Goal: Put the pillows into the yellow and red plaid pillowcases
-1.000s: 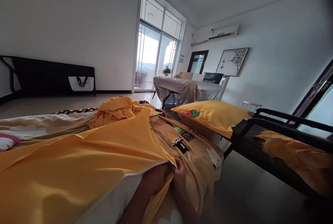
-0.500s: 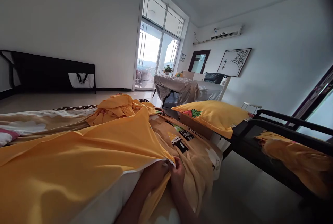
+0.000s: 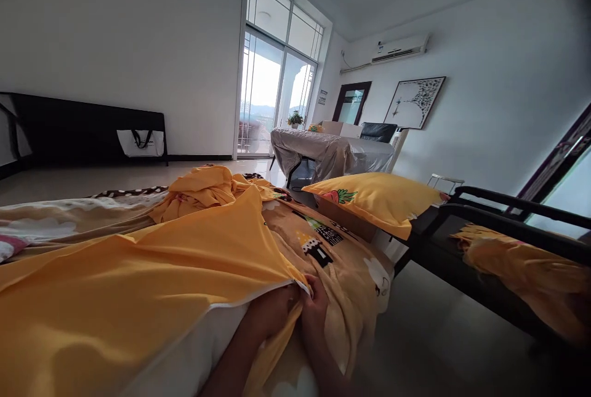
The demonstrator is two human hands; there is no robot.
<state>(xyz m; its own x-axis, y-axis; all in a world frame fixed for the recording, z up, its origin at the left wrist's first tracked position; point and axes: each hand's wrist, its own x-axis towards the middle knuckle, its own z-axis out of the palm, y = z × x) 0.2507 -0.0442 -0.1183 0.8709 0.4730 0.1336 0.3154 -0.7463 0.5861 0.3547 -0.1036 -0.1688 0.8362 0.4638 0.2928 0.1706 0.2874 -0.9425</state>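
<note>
- The corner of the yellow duvet cover (image 3: pixel 152 274) is pinched at the near right corner of the bed (image 3: pixel 360 274), right where both hands meet.
- The left hand (image 3: pixel 272 311) is tucked under the lifted edge of the cover. Its grip looks closed around the corner from inside, though the fingers are partly hidden by the fabric.
- The right hand (image 3: pixel 316 301) is closed on the same corner from outside, fingertips curled over the white seam.
- The cover is pulled taut from that corner, so a long crease is drawn toward the far side of the bed. Holding it from inside and outside probably keeps the corner lined up with the white filling (image 3: pixel 194 348) showing underneath.
- A bunched heap of yellow fabric (image 3: pixel 203 191) is left at the far edge of the bed, not spread out yet.
- The patterned sheet (image 3: pixel 337 255) with cartoon prints is draped over the right edge of the bed, just beside the hands.
- A yellow pillow (image 3: pixel 373 200) with a carrot print is parked off the bed to the right, on a black frame (image 3: pixel 508 224).
- Farther back, a covered table (image 3: pixel 332 157) is standing near the balcony door (image 3: pixel 270 95), well apart from the bed.
- Nothing is seen blocking the hands. Only the loose heap at the far end is in the way of a flat spread.
</note>
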